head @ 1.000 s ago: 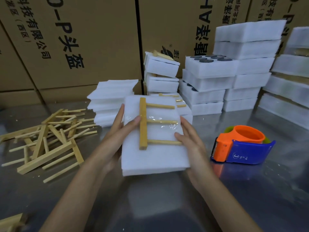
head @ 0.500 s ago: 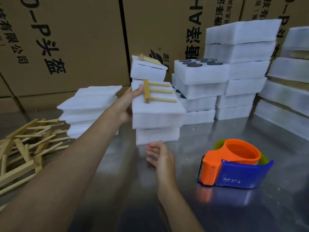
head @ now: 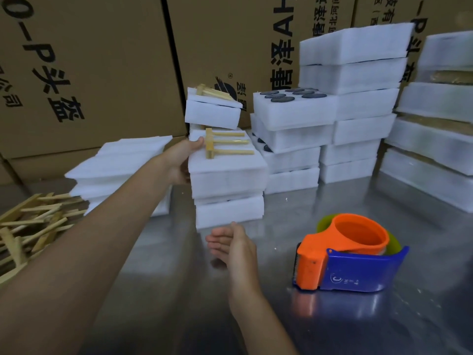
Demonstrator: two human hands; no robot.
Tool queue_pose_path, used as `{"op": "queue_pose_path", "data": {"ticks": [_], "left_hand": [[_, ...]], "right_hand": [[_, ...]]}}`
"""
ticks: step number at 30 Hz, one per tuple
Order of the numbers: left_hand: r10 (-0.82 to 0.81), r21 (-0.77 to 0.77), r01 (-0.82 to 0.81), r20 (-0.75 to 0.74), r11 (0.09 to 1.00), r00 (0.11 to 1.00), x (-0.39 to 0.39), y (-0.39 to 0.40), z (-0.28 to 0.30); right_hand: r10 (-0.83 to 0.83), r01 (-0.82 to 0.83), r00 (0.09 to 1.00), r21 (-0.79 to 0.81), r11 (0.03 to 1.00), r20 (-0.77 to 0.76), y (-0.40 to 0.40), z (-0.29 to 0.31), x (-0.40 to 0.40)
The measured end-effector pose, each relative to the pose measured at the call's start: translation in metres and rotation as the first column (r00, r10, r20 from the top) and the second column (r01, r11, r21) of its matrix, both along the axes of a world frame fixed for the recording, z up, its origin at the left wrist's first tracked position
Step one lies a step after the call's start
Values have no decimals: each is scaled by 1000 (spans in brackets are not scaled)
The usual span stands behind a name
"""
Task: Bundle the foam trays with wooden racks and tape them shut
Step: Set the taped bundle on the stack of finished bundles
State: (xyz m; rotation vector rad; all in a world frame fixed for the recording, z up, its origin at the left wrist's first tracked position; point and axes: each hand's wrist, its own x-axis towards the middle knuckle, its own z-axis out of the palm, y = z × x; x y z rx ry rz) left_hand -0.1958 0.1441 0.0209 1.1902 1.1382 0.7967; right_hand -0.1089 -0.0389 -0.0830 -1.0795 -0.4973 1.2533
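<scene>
Big brown cardboard boxes fill the whole back, stacked tight like a wall, w/ black Chinese print & letters running sideways. In front, a shiny metal table, scuffed, w/ dull reflections & a few white specks. Light is dim, warm.

The left hand has its fingers hidden behind the white foam bundle topped by a wooden rack, so the grip cannot be read. The loose pile of pale wooden racks runs off the left edge. The stack of white foam trays at far right is cut by the right edge. The orange-and-blue tape dispenser hides its roll almost entirely.
</scene>
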Motion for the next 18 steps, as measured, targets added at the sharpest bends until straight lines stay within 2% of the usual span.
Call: {"op": "queue_pose_path", "data": {"ticks": [3, 5, 6, 8, 9, 10, 12, 14, 16, 18], "left_hand": [[65, 19, -63, -76, 998, 995, 8, -4, 6], [148, 97, -133, -174, 986, 974, 15, -9, 14], [222, 189, -179, -237, 966, 946, 19, -8, 18], [426, 470, -220, -392, 855, 816, 26, -5, 28], [505, 605, -179, -425, 776, 752, 33, -7, 35], [538, 701, -119, -417, 704, 733, 43, -11, 41], [466, 776, 19, -399, 631, 790, 69, -15, 52], [316, 764, 154, -430, 627, 846, 100, -13, 60], [191, 708, 284, -511, 647, 838, 129, -9, 64], [130, 626, 383, -617, 679, 776, 152, 0, 66]], "right_hand": [[3, -3, 1000, -1, 1000, -3, 1, -1, 0], [6, -6, 1000, -5, 1000, 10, 1, -2, -1], [7, -7, 1000, -9, 1000, 9, 2, -3, -1], [14, -14, 1000, -16, 1000, -20, 3, -4, 0], [16, -17, 999, -19, 1000, -50, 4, -4, 2], [17, -19, 996, -23, 1000, -90, 5, -4, 4], [16, -23, 983, -33, 999, -183, 7, -5, 9], [16, -28, 965, -41, 999, -260, 7, -6, 13], [23, -37, 957, -41, 998, -289, 8, -6, 15], [30, -45, 953, -43, 998, -300, 9, -7, 16]]}}
